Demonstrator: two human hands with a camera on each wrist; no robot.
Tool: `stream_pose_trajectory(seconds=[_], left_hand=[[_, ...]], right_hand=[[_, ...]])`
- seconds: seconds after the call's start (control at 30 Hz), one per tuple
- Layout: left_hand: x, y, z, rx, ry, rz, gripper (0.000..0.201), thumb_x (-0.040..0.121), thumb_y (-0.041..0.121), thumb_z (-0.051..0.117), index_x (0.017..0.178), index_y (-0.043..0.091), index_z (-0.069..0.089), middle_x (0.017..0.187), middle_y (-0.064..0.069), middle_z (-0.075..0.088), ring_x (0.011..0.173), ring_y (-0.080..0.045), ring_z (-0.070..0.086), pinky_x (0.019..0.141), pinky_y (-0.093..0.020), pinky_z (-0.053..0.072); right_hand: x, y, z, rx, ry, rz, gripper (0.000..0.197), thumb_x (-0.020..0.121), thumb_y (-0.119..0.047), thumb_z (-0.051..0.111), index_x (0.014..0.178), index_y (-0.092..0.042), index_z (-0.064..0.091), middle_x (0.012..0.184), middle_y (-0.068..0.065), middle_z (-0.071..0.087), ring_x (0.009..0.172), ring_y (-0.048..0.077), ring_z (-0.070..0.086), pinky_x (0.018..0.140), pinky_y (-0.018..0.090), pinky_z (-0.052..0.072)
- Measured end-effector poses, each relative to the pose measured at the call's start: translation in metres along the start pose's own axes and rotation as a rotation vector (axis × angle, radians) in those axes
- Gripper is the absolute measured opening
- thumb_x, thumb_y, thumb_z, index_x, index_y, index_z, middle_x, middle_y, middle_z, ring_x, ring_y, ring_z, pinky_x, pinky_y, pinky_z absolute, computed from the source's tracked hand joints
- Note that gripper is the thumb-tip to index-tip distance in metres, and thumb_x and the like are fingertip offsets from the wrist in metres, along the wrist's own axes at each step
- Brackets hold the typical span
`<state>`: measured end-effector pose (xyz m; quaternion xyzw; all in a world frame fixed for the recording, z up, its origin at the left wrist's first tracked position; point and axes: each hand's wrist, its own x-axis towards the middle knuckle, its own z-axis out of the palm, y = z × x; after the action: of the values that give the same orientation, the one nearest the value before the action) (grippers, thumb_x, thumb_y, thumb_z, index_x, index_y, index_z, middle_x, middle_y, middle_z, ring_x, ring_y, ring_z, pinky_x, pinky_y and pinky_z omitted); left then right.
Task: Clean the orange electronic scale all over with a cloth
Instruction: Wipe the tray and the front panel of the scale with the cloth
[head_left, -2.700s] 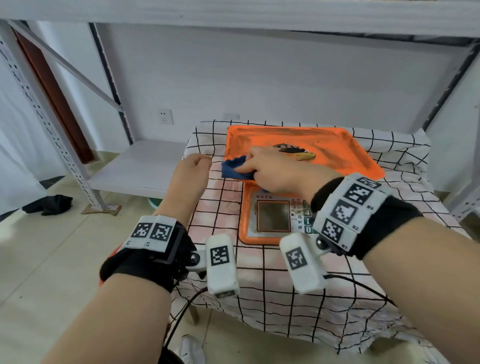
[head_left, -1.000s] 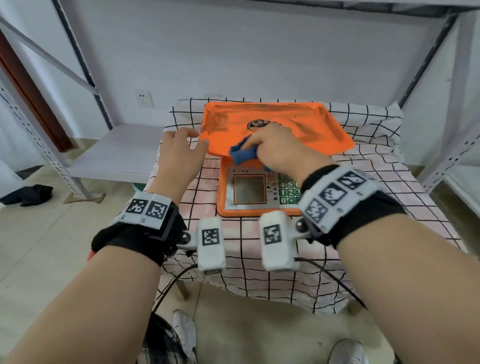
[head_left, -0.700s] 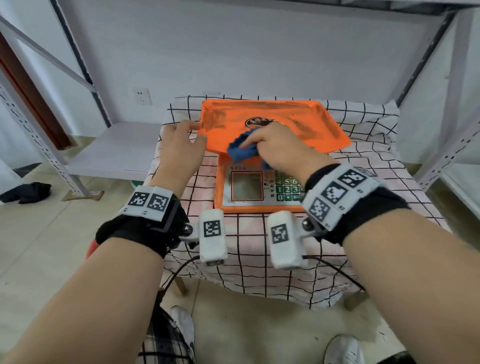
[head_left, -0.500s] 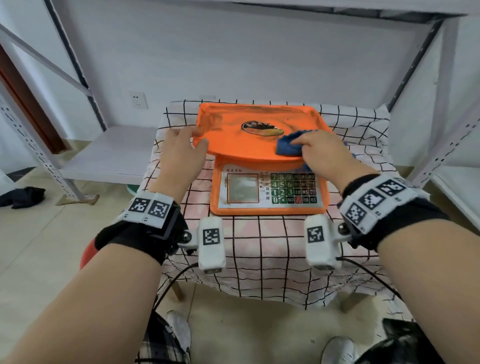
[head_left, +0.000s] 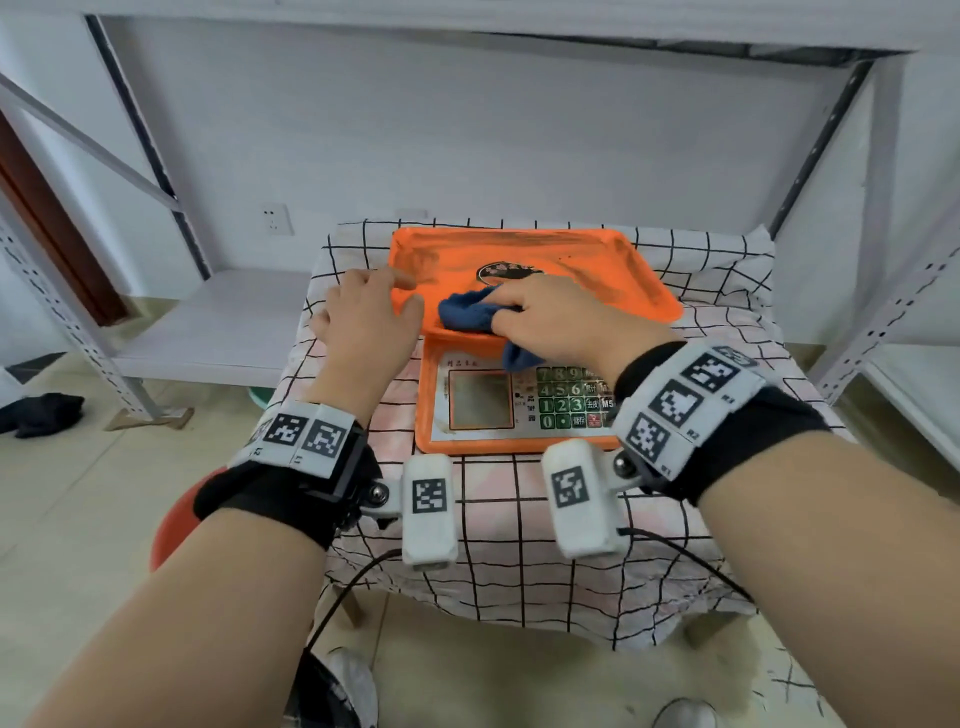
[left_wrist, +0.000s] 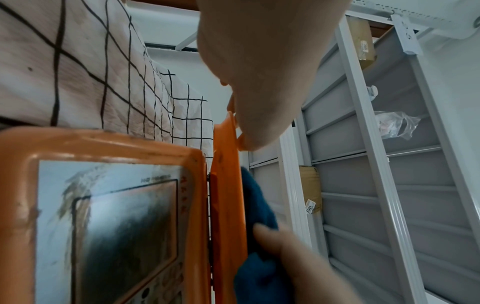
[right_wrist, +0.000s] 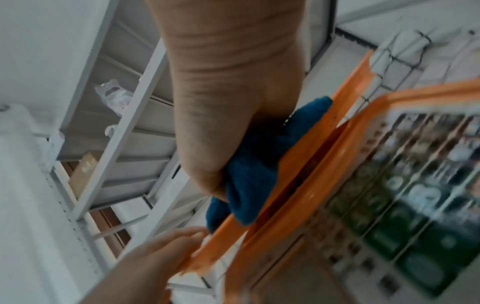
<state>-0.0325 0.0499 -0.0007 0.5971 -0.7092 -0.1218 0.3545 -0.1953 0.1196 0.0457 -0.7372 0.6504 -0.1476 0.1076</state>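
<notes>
Orange electronic scale (head_left: 519, 405) sits on the table (head_left: 519, 519), which is covered w/ a black-grid checked cloth; steel shelving (head_left: 130, 322) stands behind and to both sides of the hands. Scale's weighing tray (head_left: 597, 270) lies under both hands, smudged dark along its far rim, w/ an oval label partly hidden beyond the right hand. Front panel w/ display window (head_left: 480, 399) and green keypad (head_left: 566, 402) is just nearer than the right hand, partly hidden by that wrist; display looks grimy in the left wrist view. Left hand (head_left: 366, 322) is at the tray's left edge, thumb curled over the near-left rim, forefinger lying on the tray surface, other fingers outside the edge, so it grips the tray corner. Right hand (head_left: 561, 317) is just beside the left one, fingers curled round the blue cloth (head_left: 470, 312) and pressing it onto the tray's near-left area; a tail of cloth hangs below the palm over the tray's front lip, toward the panel. Right wrist view is blurred but shows the cloth bunched between palm and tray edge. A dark item (head_left: 41, 421) lies on the floor far left of the left hand.
</notes>
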Motion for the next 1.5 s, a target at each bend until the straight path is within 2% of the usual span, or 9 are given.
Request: stream_pose_trajectory(seconds=[0.1,0.3,0.67,0.9,1.03,1.17,1.27,1.4,1.5], left_hand=[[0.0,0.004,-0.001,0.065,-0.032,0.028,0.027,0.089,0.028,0.048,0.113,0.029,0.061,0.13,-0.003,0.048,0.124,-0.026,0.036,0.101,-0.04,0.023],[-0.002,0.006,-0.007,0.118,-0.034,0.13,0.025,0.091,0.03,0.046,0.111,0.029,0.061,0.124,0.004,0.054,0.122,-0.021,0.041,0.101,-0.038,0.019],[0.008,0.004,-0.014,0.028,-0.003,0.13,0.024,0.092,0.031,0.046,0.11,0.03,0.061,0.118,0.008,0.061,0.113,-0.018,0.05,0.098,-0.036,0.021],[0.003,0.01,-0.011,0.039,-0.056,0.203,0.022,0.092,0.031,0.047,0.11,0.031,0.061,0.117,0.012,0.062,0.115,-0.015,0.049,0.098,-0.035,0.02],[0.004,-0.002,-0.017,0.056,-0.054,0.184,0.024,0.092,0.03,0.047,0.111,0.032,0.06,0.117,0.012,0.061,0.115,-0.015,0.049,0.098,-0.035,0.019],[0.009,-0.015,-0.024,0.039,-0.017,0.137,0.022,0.093,0.029,0.046,0.109,0.031,0.061,0.117,0.011,0.061,0.113,-0.016,0.051,0.098,-0.035,0.021],[0.013,-0.025,-0.026,-0.021,0.003,0.08,0.023,0.093,0.027,0.047,0.112,0.027,0.06,0.119,0.007,0.061,0.114,-0.019,0.053,0.102,-0.038,0.026],[0.011,-0.032,-0.03,0.004,-0.022,0.049,0.028,0.092,0.021,0.045,0.117,0.025,0.058,0.123,0.007,0.06,0.116,-0.018,0.052,0.105,-0.041,0.03],[0.01,-0.032,-0.033,0.027,-0.031,0.038,0.03,0.092,0.021,0.044,0.118,0.026,0.058,0.125,0.007,0.059,0.116,-0.017,0.051,0.103,-0.038,0.027]], right_hand=[[-0.002,0.032,-0.003,-0.063,0.026,0.105,0.028,0.094,-0.026,0.044,0.095,-0.003,0.06,0.094,0.012,0.061,0.091,0.028,0.053,0.071,0.034,0.037],[-0.008,0.043,0.015,-0.147,0.241,0.286,0.028,0.092,-0.033,0.04,0.093,-0.014,0.061,0.093,0.006,0.062,0.091,0.027,0.057,0.072,0.033,0.042],[-0.001,0.003,0.034,-0.015,0.27,-0.088,0.022,0.088,-0.021,0.044,0.076,-0.017,0.063,0.086,0.0,0.058,0.084,0.022,0.052,0.068,0.038,0.045],[-0.034,0.078,-0.004,0.19,0.439,0.269,0.033,0.082,-0.028,0.042,0.053,-0.014,0.05,0.065,0.011,0.064,0.065,0.027,0.057,0.064,0.042,0.05],[-0.029,0.064,-0.007,0.041,0.376,0.297,0.039,0.086,-0.025,0.042,0.05,-0.016,0.054,0.062,0.004,0.062,0.07,0.026,0.061,0.066,0.036,0.051],[-0.006,0.006,0.016,0.176,0.227,0.065,0.041,0.087,-0.018,0.043,0.047,-0.018,0.052,0.063,0.001,0.061,0.067,0.023,0.06,0.066,0.037,0.051],[0.024,-0.034,0.037,0.048,0.125,-0.056,0.035,0.087,-0.017,0.045,0.052,-0.022,0.044,0.061,-0.004,0.047,0.071,0.024,0.049,0.062,0.035,0.037],[0.057,-0.042,0.041,-0.045,-0.009,-0.072,0.031,0.094,-0.02,0.038,0.102,-0.011,0.066,0.108,0.008,0.063,0.095,0.023,0.05,0.078,0.031,0.038],[0.058,-0.042,0.034,-0.06,-0.059,-0.098,0.031,0.096,-0.016,0.035,0.103,-0.007,0.064,0.109,0.007,0.061,0.092,0.019,0.046,0.077,0.028,0.032]])
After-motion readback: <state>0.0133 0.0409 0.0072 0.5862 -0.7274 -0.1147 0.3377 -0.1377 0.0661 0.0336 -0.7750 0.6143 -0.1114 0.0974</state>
